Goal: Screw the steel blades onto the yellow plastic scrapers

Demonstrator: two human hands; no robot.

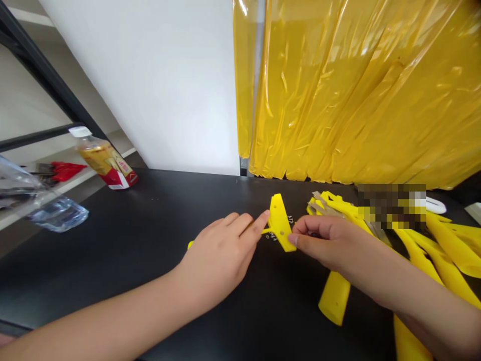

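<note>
A yellow plastic piece (280,215) has a flat, angular head with two small holes and a thin stem. My left hand (229,245) is closed around its stem, index finger stretched against the head; a yellow tip (190,244) shows beyond the knuckles. Something grey sits in the lower hole. At the head's lower right edge, thumb and index finger of my right hand (319,235) are pinched together, the thumb touching the edge. Whatever lies between those fingertips is hidden. Several tiny screws (290,219) lie on the black table (158,220) behind and beside the head.
Yellow plastic parts (432,250) are heaped at the right, with a tapered one (335,298) under my right forearm. A drink bottle (107,158) and a clear bottle (56,208) are at the left. Yellow film (356,100) and a white panel (169,90) bound the back.
</note>
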